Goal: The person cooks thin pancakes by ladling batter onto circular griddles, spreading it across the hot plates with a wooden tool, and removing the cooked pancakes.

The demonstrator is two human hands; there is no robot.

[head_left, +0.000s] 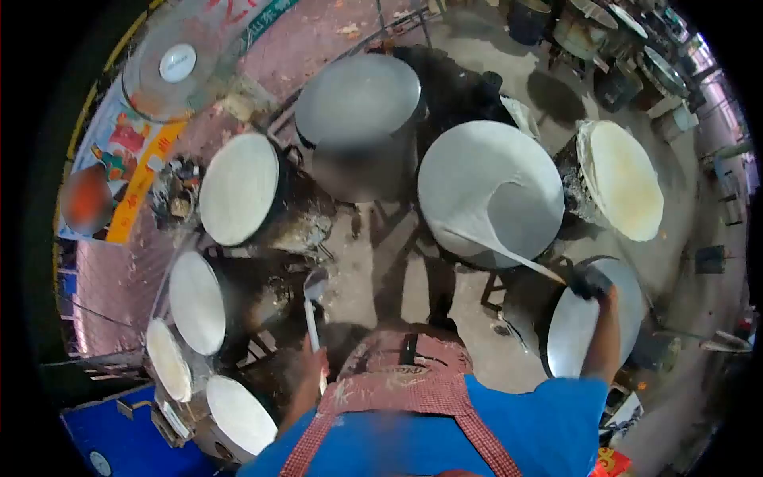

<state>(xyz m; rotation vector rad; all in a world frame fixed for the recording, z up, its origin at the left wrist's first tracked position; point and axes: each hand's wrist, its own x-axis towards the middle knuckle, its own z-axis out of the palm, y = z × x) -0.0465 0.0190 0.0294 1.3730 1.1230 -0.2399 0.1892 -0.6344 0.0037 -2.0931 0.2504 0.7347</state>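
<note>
My right hand (590,284), in a dark glove, is closed on the end of a long spreader (509,253). The spreader reaches left across a large round griddle (520,213). Pale batter (469,163) coats much of that griddle, with a smooth grey patch at its lower right. Below the right hand lies another griddle (574,330), grey and partly covered by my forearm. Low on the left, my left hand (315,364) is wrapped round the handle of a ladle (316,284). The ladle's bowl points away from me, over the floor between the griddles.
A grey griddle (358,91) stands ahead. White-coated griddles (238,189) line the left side, and one with a yellowish flatbread (625,181) tilts at the right. A blue box (111,437) sits lower left. Buckets (584,28) and pots stand at the far right.
</note>
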